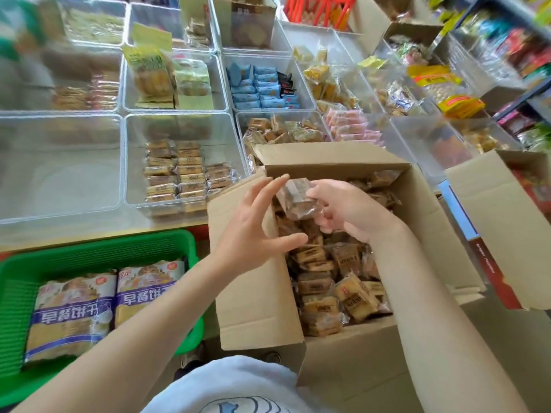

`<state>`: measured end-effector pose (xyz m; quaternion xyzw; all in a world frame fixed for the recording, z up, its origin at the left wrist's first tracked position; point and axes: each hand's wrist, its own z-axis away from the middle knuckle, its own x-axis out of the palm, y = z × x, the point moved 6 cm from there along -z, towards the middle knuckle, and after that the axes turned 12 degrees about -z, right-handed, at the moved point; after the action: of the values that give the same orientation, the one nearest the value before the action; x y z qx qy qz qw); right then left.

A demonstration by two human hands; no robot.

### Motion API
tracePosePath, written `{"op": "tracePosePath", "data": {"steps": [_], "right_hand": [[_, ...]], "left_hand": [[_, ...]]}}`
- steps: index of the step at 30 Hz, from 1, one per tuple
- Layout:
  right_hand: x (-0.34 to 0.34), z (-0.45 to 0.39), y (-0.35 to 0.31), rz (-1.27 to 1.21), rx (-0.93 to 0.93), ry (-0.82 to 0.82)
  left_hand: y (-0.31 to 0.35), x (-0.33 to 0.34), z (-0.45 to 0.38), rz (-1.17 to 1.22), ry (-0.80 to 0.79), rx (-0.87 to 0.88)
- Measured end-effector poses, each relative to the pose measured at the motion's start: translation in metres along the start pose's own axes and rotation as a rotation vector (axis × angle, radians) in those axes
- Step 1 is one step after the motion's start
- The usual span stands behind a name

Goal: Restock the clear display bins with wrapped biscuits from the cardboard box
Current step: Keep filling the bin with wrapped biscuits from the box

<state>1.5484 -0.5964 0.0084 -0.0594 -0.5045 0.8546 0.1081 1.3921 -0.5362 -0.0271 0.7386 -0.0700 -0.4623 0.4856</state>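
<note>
We're mid-transfer. Nearest: open brown cardboard box, flaps up, still well stocked with clear-wrapped brown biscuits lying loose inside.

Above the box, right hand has its grip closed round a small bunch of wrapped biscuits, fingers curled under, thumb on top. Left hand is beside it with a wide grip, fingers spread and holding nothing, fingertips just at the bunch's left edge; looks ready to take or steady it.

Left of the box: green plastic mesh basket with two large printed biscuit bags, not part of this job.

Beyond, on the bench: clear plastic display bin, part filled with the same brown packs stacked in neat columns. The third column is short and the right part of the floor is bare. That's our likely target. The bin to its left looks bare; blur makes it hard to be sure.

To do this step well, we judge:
- square the bunch between both hands before moving it, labels one way
- lift clear of the box's left flap, which stands between the hands and the bin
- set packs down onto the short column, don't drop; wrappers are slippery and the stacks will topple
</note>
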Motion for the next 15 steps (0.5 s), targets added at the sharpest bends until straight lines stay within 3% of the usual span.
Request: {"op": "tracePosePath", "data": {"steps": [4,8,11,13,15], "right_hand": [[0.048,-0.021,-0.019,-0.015,-0.002,-0.189],[0.078,-0.061,-0.025,0.023,0.026,-0.089],[0.090,-0.100,-0.043,0.285,-0.167,0.120],[0.113,-0.121,-0.057,0.512,-0.310,0.038],[0.142,-0.142,-0.058,0.666,-0.322,-0.131]], "left_hand": [[-0.019,-0.033,-0.017,0.286,0.017,-0.077],[-0.067,-0.072,-0.019,0.217,0.095,-0.201],[-0.113,-0.093,-0.022,0.453,0.144,-0.406],[-0.145,-0.100,-0.027,0.639,0.108,-0.568],[-0.167,-0.106,-0.036,0.709,0.024,-0.644]]}}
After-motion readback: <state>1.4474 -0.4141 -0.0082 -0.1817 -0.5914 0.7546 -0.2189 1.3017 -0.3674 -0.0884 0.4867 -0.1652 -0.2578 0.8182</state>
